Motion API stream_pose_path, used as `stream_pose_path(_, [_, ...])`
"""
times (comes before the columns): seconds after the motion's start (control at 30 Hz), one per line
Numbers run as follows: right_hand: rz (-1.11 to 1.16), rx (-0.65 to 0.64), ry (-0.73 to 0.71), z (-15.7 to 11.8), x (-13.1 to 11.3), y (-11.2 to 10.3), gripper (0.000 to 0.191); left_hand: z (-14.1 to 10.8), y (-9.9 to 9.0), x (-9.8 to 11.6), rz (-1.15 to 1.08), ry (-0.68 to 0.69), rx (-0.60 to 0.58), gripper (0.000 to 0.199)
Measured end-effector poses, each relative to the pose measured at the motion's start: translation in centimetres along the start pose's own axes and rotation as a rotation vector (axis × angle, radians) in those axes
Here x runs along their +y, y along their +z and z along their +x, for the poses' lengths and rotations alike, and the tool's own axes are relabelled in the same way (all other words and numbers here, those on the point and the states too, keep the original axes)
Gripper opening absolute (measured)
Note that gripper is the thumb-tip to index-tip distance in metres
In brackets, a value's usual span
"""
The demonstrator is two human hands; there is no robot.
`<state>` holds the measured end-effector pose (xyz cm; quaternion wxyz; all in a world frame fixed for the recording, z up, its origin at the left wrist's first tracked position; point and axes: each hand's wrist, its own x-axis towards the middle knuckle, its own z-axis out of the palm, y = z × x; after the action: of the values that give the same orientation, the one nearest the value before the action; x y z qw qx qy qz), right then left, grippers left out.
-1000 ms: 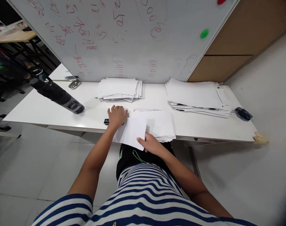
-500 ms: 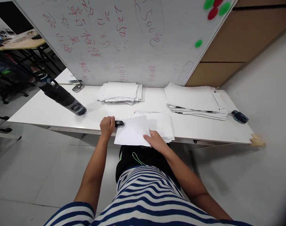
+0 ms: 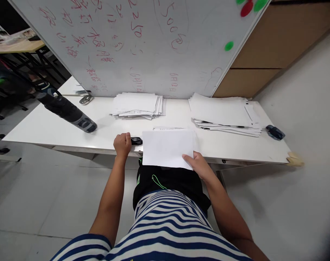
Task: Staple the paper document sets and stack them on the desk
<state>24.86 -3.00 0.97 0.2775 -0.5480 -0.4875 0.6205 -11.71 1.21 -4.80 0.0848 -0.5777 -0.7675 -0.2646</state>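
At the front edge of a white bench (image 3: 105,123): one piece of white paper (image 3: 167,148), blank on its upper face, single or layered cannot be told. Beside its left edge: one small black tool, apparently a stapler (image 3: 137,141), lying lengthwise toward the paper. Change noted: half a second ago the paper's left side overlapped the stapler's end at a slant; now the paper sits further right and straighter, its edge just past the stapler's tip, so the two are no longer overlapped, though contact at the tip cannot be ruled out. Left hand (image 3: 122,145): fingers curled into a fist about the stapler's left end, near the paper but apart from it. Right hand (image 3: 200,165): pinching the paper at its near right corner, thumb on top; it has shifted right along with the paper. Under and behind the paper: a low pile of sheets (image 3: 196,140), mostly covered, a printed edge showing at the rear. Further back: a middle stack (image 3: 136,102) and a larger right-hand stack (image 3: 219,110), both on the bench, both well apart from the hands.
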Motion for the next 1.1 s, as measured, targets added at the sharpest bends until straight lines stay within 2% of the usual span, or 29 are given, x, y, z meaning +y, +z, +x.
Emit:
stream_pose_path(0.13, [-0.037, -0.024, -0.036, 0.6, -0.3, 0.0, 0.045, 0.0, 0.1, -0.1, 0.012, 0.002, 0.009, 0.044])
stream_pose_path(0.23, [-0.078, -0.054, -0.105, 1.4, -1.1, -0.9, 0.047, 0.0, 0.1, -0.1, 0.019, 0.012, 0.013, 0.044])
stream_pose_path(0.37, [-0.32, -0.097, -0.141, 2.4, -2.4, -2.3, 0.041, 0.0, -0.1, 0.1, 0.016, 0.002, 0.006, 0.043])
stream_pose_path(0.43, [-0.593, -0.029, -0.137, 2.7, -2.8, -2.4, 0.04, 0.0, -0.1, 0.1, 0.01, -0.003, -0.001, 0.043])
stream_pose_path(0.5, [-0.888, 0.124, -0.108, 2.8, -2.9, -2.3, 0.045, 0.0, 0.0, 0.1, 0.002, -0.006, -0.004, 0.042])
stream_pose_path(0.6, [-1.107, 0.314, -0.052, 2.8, -2.5, -2.0, 0.057, 0.0, 0.1, 0.0, -0.001, -0.011, -0.003, 0.041])
stream_pose_path(0.8, [-1.014, 0.487, -0.034, 3.3, -0.9, -3.4, 0.057, 0.0, -0.1, 0.0, -0.006, -0.001, -0.009, 0.039])
stream_pose_path(0.97, [-0.905, 0.62, -0.051, 4.9, 0.6, -5.2, 0.051, 0.0, -0.4, 0.4, 0.016, -0.011, 0.002, 0.04])
stream_pose_path(1.1, [-0.892, 0.731, -0.099, 6.5, 2.3, -5.6, 0.047, 0.2, -1.7, 1.5, 0.003, -0.074, -0.048, 0.036])
